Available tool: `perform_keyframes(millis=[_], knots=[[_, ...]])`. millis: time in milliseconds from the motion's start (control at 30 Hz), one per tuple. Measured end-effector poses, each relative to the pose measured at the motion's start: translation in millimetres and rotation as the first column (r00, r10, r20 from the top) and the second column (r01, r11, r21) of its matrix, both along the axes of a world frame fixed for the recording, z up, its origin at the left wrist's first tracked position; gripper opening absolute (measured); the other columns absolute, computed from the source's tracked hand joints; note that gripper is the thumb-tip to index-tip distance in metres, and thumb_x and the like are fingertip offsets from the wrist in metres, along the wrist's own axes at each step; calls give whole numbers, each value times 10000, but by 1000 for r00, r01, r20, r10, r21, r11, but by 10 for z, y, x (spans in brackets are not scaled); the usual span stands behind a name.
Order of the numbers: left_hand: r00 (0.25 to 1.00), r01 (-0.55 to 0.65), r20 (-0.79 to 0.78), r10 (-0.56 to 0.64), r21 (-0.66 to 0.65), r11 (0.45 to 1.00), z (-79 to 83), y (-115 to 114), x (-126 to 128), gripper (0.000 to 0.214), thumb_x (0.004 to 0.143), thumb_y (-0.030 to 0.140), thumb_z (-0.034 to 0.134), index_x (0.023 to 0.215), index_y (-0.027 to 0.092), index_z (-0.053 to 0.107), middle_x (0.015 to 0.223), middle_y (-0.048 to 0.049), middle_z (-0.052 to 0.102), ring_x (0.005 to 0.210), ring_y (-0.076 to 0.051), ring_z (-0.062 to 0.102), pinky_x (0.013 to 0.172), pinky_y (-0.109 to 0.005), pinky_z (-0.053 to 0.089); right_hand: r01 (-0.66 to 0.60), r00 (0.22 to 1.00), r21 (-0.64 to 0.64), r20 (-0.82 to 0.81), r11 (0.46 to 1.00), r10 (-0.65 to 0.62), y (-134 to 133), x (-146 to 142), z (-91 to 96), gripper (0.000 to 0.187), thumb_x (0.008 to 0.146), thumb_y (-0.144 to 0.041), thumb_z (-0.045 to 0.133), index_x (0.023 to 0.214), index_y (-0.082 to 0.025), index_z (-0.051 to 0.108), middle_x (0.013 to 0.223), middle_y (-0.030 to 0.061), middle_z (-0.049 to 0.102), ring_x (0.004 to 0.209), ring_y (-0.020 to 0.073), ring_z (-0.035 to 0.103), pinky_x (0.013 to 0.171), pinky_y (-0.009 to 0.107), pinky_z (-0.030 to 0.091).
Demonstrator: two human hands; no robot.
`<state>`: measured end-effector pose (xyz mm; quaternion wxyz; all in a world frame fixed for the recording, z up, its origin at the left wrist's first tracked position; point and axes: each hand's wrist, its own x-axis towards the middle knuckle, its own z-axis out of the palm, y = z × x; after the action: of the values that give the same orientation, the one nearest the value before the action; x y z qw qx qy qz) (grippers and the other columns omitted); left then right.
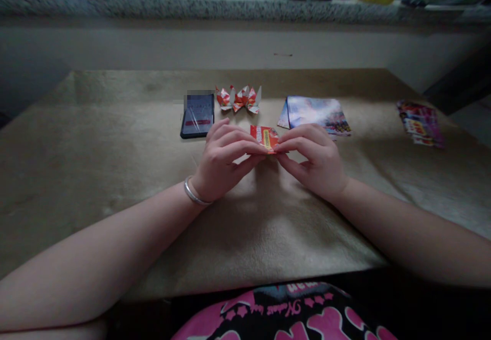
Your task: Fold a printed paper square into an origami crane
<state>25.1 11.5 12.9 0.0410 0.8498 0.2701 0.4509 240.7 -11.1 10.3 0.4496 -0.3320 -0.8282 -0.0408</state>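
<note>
Between my two hands is a small piece of red printed paper with a yellow patch, its near edge folded. My left hand, with a silver bangle at the wrist, pinches the left part of that edge between thumb and fingers. On the right side my right hand pinches the same edge, fingertips close to the left ones. The fingers hide part of the paper's near edge. Just beyond it stand folded red and white paper shapes, pointed like origami cranes, in a row.
A dark phone lies left of the paper shapes. Glossy printed sheets lie beyond my right hand, and more colourful printed papers sit farther right. Behind the gold-brown table, a speckled stone ledge carries assorted items.
</note>
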Motion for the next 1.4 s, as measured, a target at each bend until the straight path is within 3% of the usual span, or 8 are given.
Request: perform_keyframes(millis=[367,633,800,1033,1400], knots=[[1000,10,20,-10,-5,1000,-35,26,-17,68,875,303,641,880,281,705,852,33,731,826,-131,646,986,-373,405,-26,995,-11,-99,1000,25,41,16,-14,54,827,-239,675,877,-258,671,911,33,683,868,182,623,787,360,490],[1000,-5,-20,6,31,1000,-20,39,10,67,862,310,656,828,272,698,831,33,727,794,-131,642,900,-351,426,4,1000,13,-23,1000,-4,-1,5,14,47,823,-248,678,857,-276,663,924,19,691,896,195,624,819,388,483],[1000,5,26,-6,50,999,-15,39,15,58,868,280,646,840,260,693,818,33,726,759,-115,639,863,-328,442,-31,997,-4,-67,1000,30,6,14,7,109,813,-214,660,906,-269,652,929,25,691,891,198,625,826,391,484],[995,-64,-71,71,98,993,-3,21,13,71,841,276,637,796,276,691,791,36,719,766,-144,610,894,-376,425,-35,999,-36,-28,999,34,-7,-23,23,71,822,-223,653,866,-278,643,926,15,699,916,196,629,860,400,484],[995,-46,-81,57,123,991,-41,31,18,72,846,291,638,783,274,669,797,49,710,752,-132,590,901,-361,408,-75,994,-62,-80,995,70,-7,-67,42,49,831,-222,635,836,-271,638,845,-2,713,938,201,634,883,408,496]])
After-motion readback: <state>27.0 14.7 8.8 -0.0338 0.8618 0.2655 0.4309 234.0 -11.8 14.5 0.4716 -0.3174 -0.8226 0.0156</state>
